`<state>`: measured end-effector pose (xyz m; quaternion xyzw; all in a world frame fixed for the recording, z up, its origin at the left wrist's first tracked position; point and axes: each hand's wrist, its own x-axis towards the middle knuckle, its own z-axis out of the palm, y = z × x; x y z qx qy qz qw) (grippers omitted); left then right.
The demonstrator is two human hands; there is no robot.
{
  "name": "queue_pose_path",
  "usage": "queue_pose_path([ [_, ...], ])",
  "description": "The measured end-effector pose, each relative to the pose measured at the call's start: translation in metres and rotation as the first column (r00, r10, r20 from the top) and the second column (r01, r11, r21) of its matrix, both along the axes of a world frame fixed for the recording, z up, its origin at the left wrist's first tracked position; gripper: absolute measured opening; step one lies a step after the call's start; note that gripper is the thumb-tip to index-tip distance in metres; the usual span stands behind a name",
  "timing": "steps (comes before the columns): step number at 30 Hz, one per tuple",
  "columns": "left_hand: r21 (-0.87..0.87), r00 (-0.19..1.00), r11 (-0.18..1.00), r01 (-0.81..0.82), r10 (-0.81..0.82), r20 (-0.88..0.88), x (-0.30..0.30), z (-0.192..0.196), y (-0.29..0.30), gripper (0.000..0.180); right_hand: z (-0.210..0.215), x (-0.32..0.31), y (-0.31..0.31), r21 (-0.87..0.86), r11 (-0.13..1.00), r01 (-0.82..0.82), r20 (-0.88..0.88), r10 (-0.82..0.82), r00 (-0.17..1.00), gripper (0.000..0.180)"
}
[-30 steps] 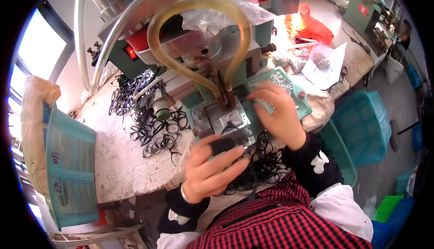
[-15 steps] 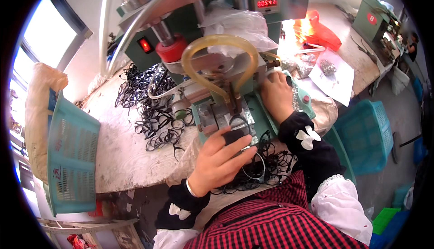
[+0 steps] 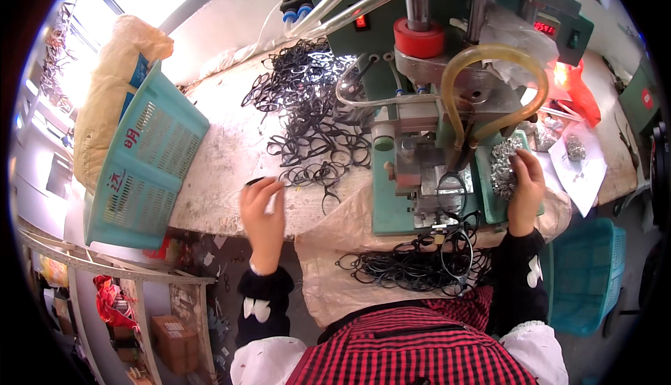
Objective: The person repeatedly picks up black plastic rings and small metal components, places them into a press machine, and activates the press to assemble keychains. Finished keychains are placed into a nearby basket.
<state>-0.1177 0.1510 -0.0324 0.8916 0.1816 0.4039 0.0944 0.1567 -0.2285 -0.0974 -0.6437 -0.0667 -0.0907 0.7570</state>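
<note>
My left hand (image 3: 264, 210) is raised over the table's front edge, left of the machine. Its fingers are bent and apart, with a black patch at one fingertip and nothing held that I can see. My right hand (image 3: 528, 193) has its fingers bunched at a heap of small silver metal pieces (image 3: 503, 168) in a green tray (image 3: 495, 211); whatever they pinch is too small to make out. Between the hands, a dark eyeglass frame (image 3: 458, 251) sits at the metal fixture (image 3: 428, 207) of a green press (image 3: 391, 225), one ring on it and one hanging below.
Black eyeglass frames (image 3: 311, 140) lie heaped left of the press; more (image 3: 391, 269) rest on the cloth before me. A yellowish hose (image 3: 493, 51) loops over the fixture. Teal baskets stand left (image 3: 150, 175) and right (image 3: 587, 273). A red bag (image 3: 580, 95) lies behind the tray.
My left hand has left the fixture and moved left over the table edge. My right hand has come from beside the press to the metal pieces. The view has swung left.
</note>
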Motion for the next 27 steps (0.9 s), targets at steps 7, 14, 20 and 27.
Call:
queue_pose_path([
  [7, -0.249, 0.857, 0.871, -0.424, 0.297, -0.421, 0.074, -0.069, 0.039, 0.015, 0.017, -0.031, -0.001, -0.304, 0.952, 0.026, 0.149, 0.021, 0.989, 0.009],
  [14, -0.795, 0.993, 0.601, 0.08, 0.024, 0.118, 0.052, -0.074, 0.041, 0.014, 0.039, -0.07, -0.054, -0.465, 0.869, 0.167, 0.168, -0.099, 0.981, 0.012],
  [20, -0.784, 0.911, 0.464, 0.412, -0.198, 0.362, 0.083, -0.049, -0.011, 0.006, 0.081, -0.061, 0.027, -0.347, 0.931, -0.112, 0.328, 0.233, 0.915, 0.026],
  [27, -0.775, 0.87, 0.395, 0.493, -0.219, 0.442, 0.07, -0.025, -0.057, 0.018, 0.087, -0.072, 0.074, -0.077, 0.98, -0.183, 0.121, 0.191, 0.974, 0.043],
])
